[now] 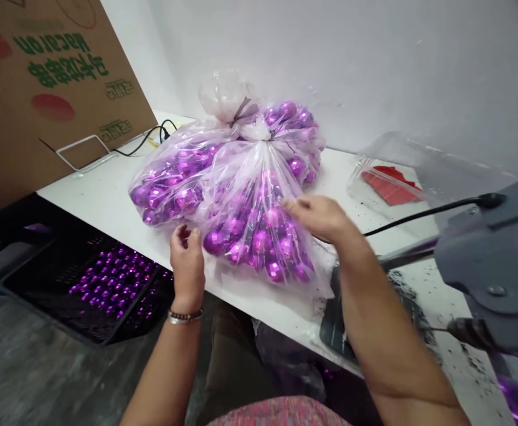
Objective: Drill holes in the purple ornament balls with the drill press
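Bag of purple baubles (261,228), foremost on the counter (103,189), tied at its neck (264,135). Right hand (318,216), half closed, appears to touch the bag's right flank; whether it pinches film cannot be told. Left hand (187,257), loosely curled and seemingly empty, hangs just left of the bag. Judged handling: light for its bulk, limp, slippery film around probably rigid, scuffable baubles; best hold, the gathered neck.
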`<state>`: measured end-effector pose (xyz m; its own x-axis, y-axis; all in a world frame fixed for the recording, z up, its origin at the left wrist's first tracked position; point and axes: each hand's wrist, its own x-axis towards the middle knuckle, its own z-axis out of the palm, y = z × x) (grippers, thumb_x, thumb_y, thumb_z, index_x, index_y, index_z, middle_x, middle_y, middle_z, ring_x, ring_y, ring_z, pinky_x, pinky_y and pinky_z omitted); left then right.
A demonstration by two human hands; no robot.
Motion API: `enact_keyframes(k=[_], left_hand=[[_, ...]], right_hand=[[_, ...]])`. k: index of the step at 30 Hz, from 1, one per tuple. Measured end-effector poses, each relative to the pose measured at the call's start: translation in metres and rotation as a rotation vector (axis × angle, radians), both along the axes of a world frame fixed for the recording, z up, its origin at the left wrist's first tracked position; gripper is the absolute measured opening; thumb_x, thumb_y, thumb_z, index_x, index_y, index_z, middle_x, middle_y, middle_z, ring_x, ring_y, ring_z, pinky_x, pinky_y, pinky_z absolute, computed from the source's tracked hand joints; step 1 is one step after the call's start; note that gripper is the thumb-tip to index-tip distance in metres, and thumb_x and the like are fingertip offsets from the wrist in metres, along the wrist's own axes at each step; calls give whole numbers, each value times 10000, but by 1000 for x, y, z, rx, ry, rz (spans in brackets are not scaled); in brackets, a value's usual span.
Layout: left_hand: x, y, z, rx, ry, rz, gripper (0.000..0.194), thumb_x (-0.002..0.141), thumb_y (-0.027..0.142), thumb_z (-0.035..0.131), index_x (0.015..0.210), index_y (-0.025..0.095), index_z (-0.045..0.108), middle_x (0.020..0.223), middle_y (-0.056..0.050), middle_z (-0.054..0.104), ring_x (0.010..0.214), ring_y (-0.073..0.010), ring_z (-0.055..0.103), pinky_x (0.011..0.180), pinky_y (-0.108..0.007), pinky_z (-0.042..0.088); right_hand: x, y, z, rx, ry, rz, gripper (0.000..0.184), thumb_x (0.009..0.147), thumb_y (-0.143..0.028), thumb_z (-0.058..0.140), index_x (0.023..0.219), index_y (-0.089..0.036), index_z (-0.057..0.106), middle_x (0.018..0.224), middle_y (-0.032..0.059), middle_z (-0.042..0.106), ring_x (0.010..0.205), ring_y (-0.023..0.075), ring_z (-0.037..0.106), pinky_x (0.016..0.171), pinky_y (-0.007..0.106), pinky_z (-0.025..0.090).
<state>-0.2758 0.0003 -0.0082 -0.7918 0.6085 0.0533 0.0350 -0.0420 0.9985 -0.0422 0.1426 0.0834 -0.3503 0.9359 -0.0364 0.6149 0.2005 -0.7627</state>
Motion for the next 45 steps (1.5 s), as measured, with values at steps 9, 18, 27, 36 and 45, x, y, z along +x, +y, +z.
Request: enact_keyframes(k=[9, 18, 27, 36, 45], left_hand=[[42, 21, 13, -109, 78, -203, 972, 580, 260, 958, 1443, 179, 518, 1485, -173, 582, 1470, -370, 464, 1256, -453, 337], [40, 12, -15, 18, -49, -197, 222, 811, 280, 650, 1002, 177, 697, 997, -59, 748, 1084, -235, 689, 1014, -351, 550], [68, -26, -25, -126, 185, -26, 222, 899, 348, 597, 1060, 205, 652, 1252, -109, 678, 1326, -272, 554, 1211, -387, 366], [121, -38, -36, -232, 47, -134, 326, 1038, 359, 388, 1127, 195, 655, 1232, -132, 689, 1212, -242, 626, 1153, -373, 433], [110, -70, -23, -85, 288, 32, 403, 929, 343, 619, 1299, 186, 635, 1278, -144, 643, 1223, -256, 623, 1117, -370, 464]], right_hand=[[-52, -131, -68, 125, -72, 444, 473, 958, -521, 526, 1067, -72, 628, 978, 53, 638, 983, 39, 600, 980, 245, 576], [20, -102, -90, 341, -17, -161, 741, 904, -626, 555, 1469, -155, 457, 1505, 143, 426, 1478, 221, 391, 1305, 518, 388], [26, -125, -141, 314, 29, -248, 779, 890, -625, 581, 1498, -163, 430, 1548, 140, 387, 1481, 222, 395, 1284, 501, 428], [22, -141, -140, 277, 198, -337, 687, 917, -588, 562, 1425, -130, 491, 1429, 132, 505, 1386, 173, 489, 1251, 454, 468], [40, -144, -101, 129, 449, -375, 693, 942, -594, 511, 1458, -137, 447, 1362, 125, 545, 1268, 134, 555, 1170, 395, 528]])
